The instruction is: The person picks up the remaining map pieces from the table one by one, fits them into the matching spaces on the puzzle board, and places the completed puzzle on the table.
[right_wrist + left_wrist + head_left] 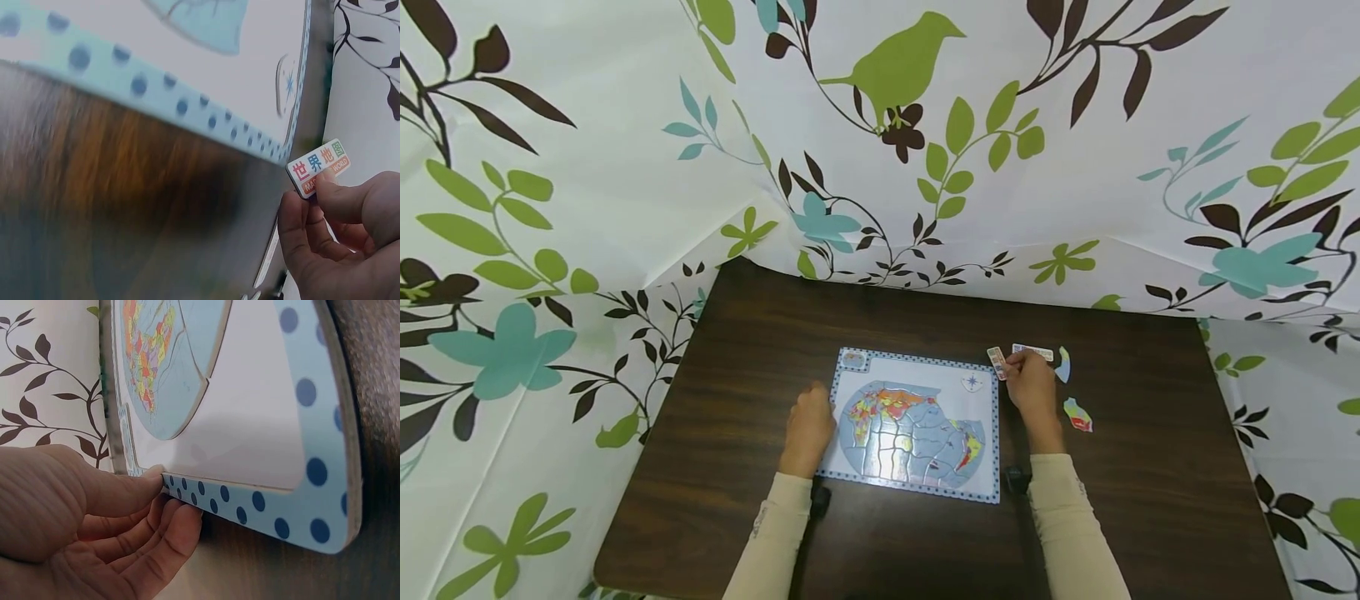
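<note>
A world-map puzzle board (pixel 917 492) with a dotted blue border lies on the dark table, many of its map pieces fitted together and a gap at the upper right of the map. My left hand (pixel 809 421) is at its left edge; in the left wrist view the thumb and fingers of that hand (pixel 125 512) pinch the dotted border (pixel 250 500). My right hand (pixel 1033 396) holds a small title piece (pixel 997 363) just beyond the board's right edge. Thumb and fingers of the right hand (pixel 344 231) pinch this lettered piece (pixel 319 167) in the right wrist view.
Right of the board lie a long label piece (pixel 1033 352), a pale blue piece (pixel 1062 365) and a multicoloured piece (pixel 1078 414). The compass piece (pixel 972 382) sits at the board's upper right. Patterned cloth (pixel 880 167) hangs behind the table (pixel 1150 467).
</note>
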Available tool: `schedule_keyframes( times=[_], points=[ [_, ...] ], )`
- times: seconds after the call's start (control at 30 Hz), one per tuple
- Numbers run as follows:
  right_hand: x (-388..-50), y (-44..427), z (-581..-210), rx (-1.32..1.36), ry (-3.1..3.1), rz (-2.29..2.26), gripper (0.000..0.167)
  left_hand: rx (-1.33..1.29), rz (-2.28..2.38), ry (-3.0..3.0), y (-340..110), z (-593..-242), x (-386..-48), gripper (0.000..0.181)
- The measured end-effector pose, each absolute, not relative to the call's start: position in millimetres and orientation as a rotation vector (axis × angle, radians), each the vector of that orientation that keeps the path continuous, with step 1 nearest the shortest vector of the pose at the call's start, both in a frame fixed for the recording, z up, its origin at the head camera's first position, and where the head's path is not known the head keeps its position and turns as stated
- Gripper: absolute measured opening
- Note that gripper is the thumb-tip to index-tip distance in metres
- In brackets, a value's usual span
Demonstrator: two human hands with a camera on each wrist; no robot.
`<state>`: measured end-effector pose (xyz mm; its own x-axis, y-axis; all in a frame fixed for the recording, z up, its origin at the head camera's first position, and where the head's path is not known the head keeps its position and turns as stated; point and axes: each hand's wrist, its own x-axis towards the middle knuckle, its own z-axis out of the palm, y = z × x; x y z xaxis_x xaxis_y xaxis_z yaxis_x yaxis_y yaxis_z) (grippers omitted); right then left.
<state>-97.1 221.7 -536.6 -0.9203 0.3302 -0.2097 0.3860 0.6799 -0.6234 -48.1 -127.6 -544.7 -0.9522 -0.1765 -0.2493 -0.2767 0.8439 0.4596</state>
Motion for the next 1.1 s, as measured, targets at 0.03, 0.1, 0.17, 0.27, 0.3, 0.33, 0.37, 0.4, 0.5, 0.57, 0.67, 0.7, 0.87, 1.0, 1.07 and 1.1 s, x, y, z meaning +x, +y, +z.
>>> schedule_keyframes(
  times=[0.03,0.1,0.17,0.27,0.3,0.33,0.37,0.4,0.5,0.57,0.67,0.7,0.87,1.0,1.07,1.1],
  points=[
    [-98,219,-536,0.599,2.795,-1.078,0.019,-0.350,0.748,2.826,-128,-545,-48,0.020],
    [-99,213,-535,0.591,2.784,-1.087,0.019,-0.351,0.753,2.822,-128,-545,-48,0.021],
    [-101,209,-535,0.576,2.773,-1.098,0.020,-0.349,0.756,2.824,-129,-545,-48,0.020],
    [-103,203,-535,0.534,2.759,-1.114,0.020,-0.339,0.754,2.833,-129,-546,-48,0.020],
    [-104,201,-535,0.517,2.754,-1.118,0.020,-0.337,0.754,2.836,-130,-546,-48,0.019],
    [-104,199,-534,0.496,2.749,-1.122,0.019,-0.332,0.755,2.840,-130,-546,-48,0.019],
    [-105,196,-534,0.475,2.743,-1.129,0.019,-0.328,0.757,2.842,-130,-546,-48,0.019],
    [-106,193,-533,0.457,2.738,-1.136,0.018,-0.326,0.758,2.843,-130,-546,-48,0.019],
    [-109,184,-532,0.398,2.737,-1.153,0.016,-0.323,0.763,2.842,-130,-545,-47,0.019],
    [-111,176,-531,0.369,2.738,-1.156,0.014,-0.323,0.764,2.836,-130,-545,-47,0.019],
    [-113,166,-531,0.329,2.733,-1.144,0.011,-0.329,0.765,2.826,-131,-546,-47,0.020],
    [-113,162,-531,0.317,2.731,-1.137,0.011,-0.332,0.766,2.824,-131,-546,-48,0.020],
    [-114,148,-534,0.278,2.713,-1.093,0.008,-0.345,0.788,2.820,-132,-547,-47,0.018],
    [-114,140,-540,0.246,2.714,-1.063,0.008,-0.345,0.795,2.830,-131,-547,-47,0.017],
    [-114,137,-542,0.234,2.720,-1.051,0.008,-0.342,0.795,2.839,-131,-548,-47,0.017],
    [-114,136,-543,0.234,2.724,-1.050,0.008,-0.341,0.794,2.844,-131,-548,-47,0.017]
  ],
)
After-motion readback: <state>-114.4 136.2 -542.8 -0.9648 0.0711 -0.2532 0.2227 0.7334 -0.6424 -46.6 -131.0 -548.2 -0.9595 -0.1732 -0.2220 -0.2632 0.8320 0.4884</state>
